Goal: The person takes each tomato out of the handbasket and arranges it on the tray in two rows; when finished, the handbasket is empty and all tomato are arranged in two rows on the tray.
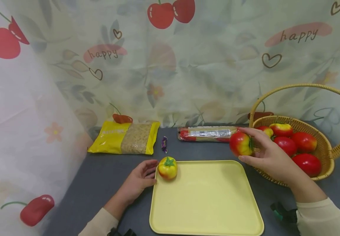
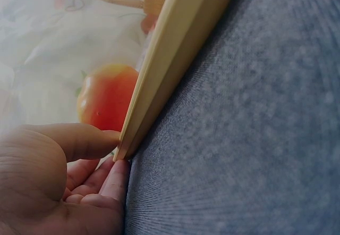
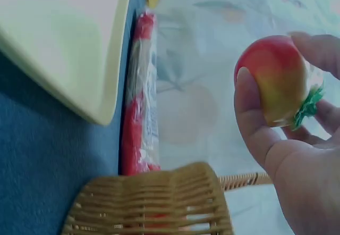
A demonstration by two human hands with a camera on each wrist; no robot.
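Right hand (image 1: 271, 157) gripping glossy round tomato (image 1: 240, 143), left hand (image 1: 140, 178) relaxed, touching smooth yellow tray (image 1: 205, 200)

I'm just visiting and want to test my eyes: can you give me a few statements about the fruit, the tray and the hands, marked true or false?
1. The right hand holds a red-yellow fruit above the table. True.
2. The yellow tray is full of fruit. False: only one yellow fruit sits at its far left corner.
3. The left hand grips a knife. False: its fingers touch the tray's corner.
4. The wicker basket holds several red fruits. True.
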